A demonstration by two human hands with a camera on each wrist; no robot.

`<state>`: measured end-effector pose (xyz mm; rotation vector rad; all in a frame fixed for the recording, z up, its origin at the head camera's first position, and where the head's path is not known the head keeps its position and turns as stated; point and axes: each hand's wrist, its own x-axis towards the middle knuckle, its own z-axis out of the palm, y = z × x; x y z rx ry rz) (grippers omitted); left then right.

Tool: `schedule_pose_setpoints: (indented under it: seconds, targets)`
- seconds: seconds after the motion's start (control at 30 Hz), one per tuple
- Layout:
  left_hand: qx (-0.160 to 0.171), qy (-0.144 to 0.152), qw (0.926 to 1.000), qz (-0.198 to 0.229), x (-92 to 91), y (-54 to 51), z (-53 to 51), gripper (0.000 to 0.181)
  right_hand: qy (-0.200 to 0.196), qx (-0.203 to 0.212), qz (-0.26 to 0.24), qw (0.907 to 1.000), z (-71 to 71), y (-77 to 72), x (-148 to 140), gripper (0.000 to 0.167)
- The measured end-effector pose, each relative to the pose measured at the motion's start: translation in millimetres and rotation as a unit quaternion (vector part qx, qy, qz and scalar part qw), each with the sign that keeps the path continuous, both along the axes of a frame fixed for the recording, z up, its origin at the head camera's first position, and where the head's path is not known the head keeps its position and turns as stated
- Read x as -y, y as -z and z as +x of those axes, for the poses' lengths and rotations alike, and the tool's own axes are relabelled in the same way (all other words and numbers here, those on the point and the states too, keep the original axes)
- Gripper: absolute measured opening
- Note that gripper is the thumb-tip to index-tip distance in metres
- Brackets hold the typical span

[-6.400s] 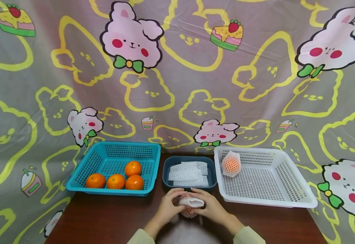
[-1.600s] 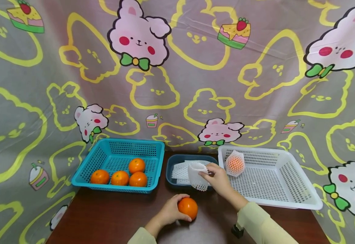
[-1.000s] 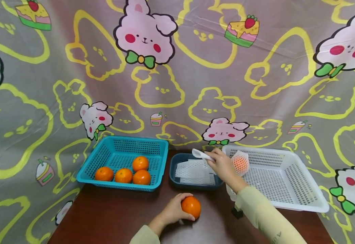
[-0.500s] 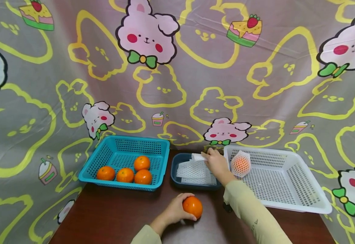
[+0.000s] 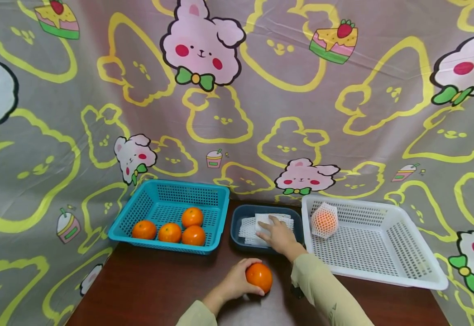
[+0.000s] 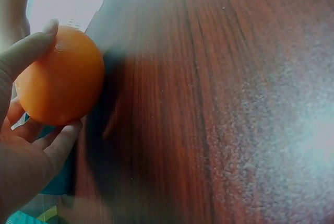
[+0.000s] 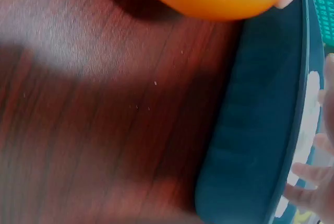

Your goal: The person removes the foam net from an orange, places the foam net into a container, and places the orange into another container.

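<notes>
In the head view my left hand point(image 5: 235, 281) grips a bare orange point(image 5: 259, 278) at the front middle of the table, thumb on the near side and fingers round the far side. The left wrist view shows the same orange point(image 6: 65, 78) between thumb and fingertips. My right hand point(image 5: 279, 235) lies over the dark blue tray point(image 5: 237, 242), fingers spread on the white foam net sleeves point(image 5: 246, 228) piled inside. In the right wrist view its fingers point(image 7: 310, 172) reach past the tray's rim; what its palm covers is hidden.
A teal basket point(image 5: 118, 231) with several bare oranges point(image 5: 169, 233) stands left of the tray. To the right is a white basket point(image 5: 383, 271) holding one orange in a foam net point(image 5: 324, 220). A patterned curtain point(image 5: 237, 113) hangs behind the brown table point(image 5: 139, 290).
Earlier both hands held a netted orange. The foam net has come off; my right hand carried it to the tray and let go. My left hand still grips the orange.
</notes>
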<state>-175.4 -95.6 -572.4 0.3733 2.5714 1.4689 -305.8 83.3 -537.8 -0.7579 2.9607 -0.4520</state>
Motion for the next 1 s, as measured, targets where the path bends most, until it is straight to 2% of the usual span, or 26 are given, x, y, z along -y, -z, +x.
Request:
schedule_pose_setpoints:
  seconds: [0.17, 0.3, 0.47, 0.6, 0.83, 1.0]
  targets:
    - [-0.01, 0.002, 1.0, -0.001, -0.8, 1.1, 0.0, 0.075, 0.0, 0.055, -0.004, 0.9985, 2.5, 2.5, 1, 0.046]
    - [-0.009, 0.0, 1.0, -0.004, -1.3, 0.7, -0.7, 0.076, -0.001, 0.072, 0.009, 0.9973, 0.2, -0.2, 0, 0.045]
    - [-0.008, 0.001, 0.9999, -0.011, -2.5, -1.8, -0.9, 0.074, -0.014, 0.101, 0.022, 0.9946, -4.2, -3.3, -4, 0.049]
    - [0.005, 0.001, 0.9999, -0.011, -4.2, -3.7, -1.2, 0.075, -0.019, 0.127, 0.027, 0.9914, -7.2, -5.2, -6, 0.055]
    - [0.009, -0.011, 0.9999, -0.004, -4.5, -5.0, 0.2, 0.075, -0.023, 0.12, 0.007, 0.9925, -6.4, -6.1, -6, 0.05]
    - [-0.001, -0.024, 0.9997, -0.001, -3.6, -2.5, 2.3, 0.075, 0.002, 0.095, -0.01, 0.9954, -5.1, -6.3, -6, 0.049]
